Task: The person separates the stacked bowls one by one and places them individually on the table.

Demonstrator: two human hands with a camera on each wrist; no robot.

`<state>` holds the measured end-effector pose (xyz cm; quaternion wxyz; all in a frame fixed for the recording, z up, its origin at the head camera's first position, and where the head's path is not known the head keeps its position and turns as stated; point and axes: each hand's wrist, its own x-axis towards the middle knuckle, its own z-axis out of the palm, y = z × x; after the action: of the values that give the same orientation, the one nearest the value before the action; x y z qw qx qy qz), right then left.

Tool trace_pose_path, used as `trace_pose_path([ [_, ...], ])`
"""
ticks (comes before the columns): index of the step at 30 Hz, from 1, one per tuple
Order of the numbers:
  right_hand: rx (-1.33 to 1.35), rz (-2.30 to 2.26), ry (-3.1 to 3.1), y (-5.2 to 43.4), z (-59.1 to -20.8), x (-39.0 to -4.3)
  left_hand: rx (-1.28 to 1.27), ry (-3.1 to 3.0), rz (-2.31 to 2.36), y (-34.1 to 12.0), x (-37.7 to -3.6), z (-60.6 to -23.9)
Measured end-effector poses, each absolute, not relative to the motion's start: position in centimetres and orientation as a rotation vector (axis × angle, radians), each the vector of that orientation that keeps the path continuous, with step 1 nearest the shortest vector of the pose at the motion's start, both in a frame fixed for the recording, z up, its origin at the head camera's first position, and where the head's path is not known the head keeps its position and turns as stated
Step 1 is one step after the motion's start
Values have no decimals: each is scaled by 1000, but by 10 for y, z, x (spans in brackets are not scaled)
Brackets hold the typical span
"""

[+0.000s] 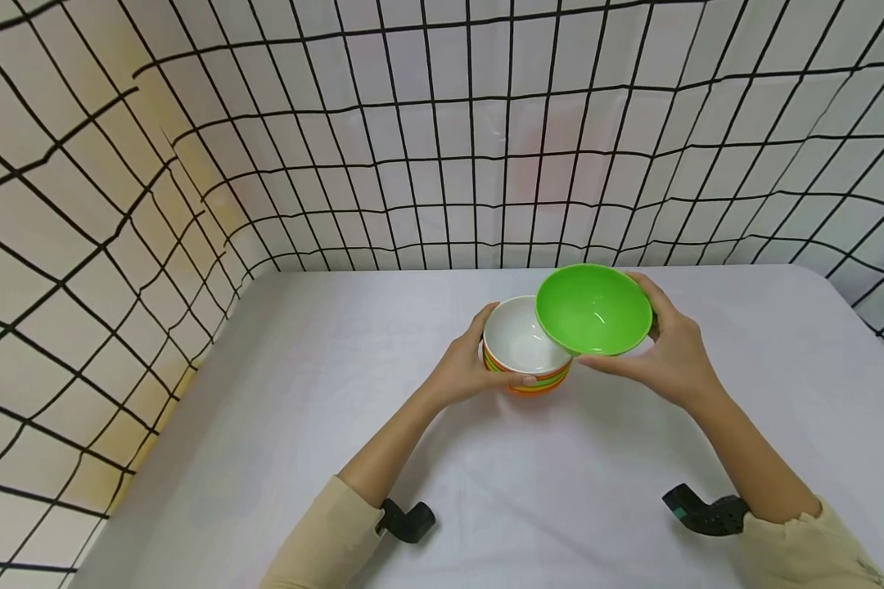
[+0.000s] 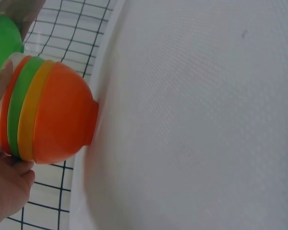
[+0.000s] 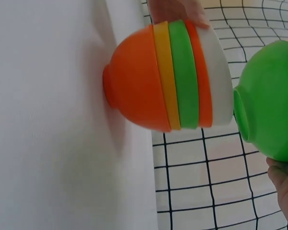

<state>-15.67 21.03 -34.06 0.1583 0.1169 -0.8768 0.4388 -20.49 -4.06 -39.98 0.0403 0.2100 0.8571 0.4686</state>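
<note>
My right hand point(image 1: 674, 356) holds a bright green bowl point(image 1: 594, 311) by its sides, thumb near and fingers at the far rim. The bowl is raised above the table and tilted a little. Beside and below it stands a stack of several nested bowls, with a white bowl point(image 1: 523, 339) on top. Under the white one, orange, green and yellow rims show in the right wrist view, above an orange bottom bowl point(image 3: 137, 79) whose foot rests on the table. My left hand point(image 1: 467, 368) grips the stack around its upper rims. The green bowl's foot is close to the white rim; contact is unclear.
A white cloth covers the table point(image 1: 324, 393). Black wire mesh point(image 1: 471, 155) rises behind the table and along both sides, with white sheeting behind it. Each wrist carries a black camera mount point(image 1: 408, 522).
</note>
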Motion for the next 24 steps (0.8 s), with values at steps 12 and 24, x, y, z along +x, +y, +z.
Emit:
trace_pose_path([
  [12,209,1243,-2540,240,-344,-147,654,2594,1452,-41,-205,-400],
  [24,165,1171,-2578,255,-351,-147,653,2576,1475,-41,-204,-401],
])
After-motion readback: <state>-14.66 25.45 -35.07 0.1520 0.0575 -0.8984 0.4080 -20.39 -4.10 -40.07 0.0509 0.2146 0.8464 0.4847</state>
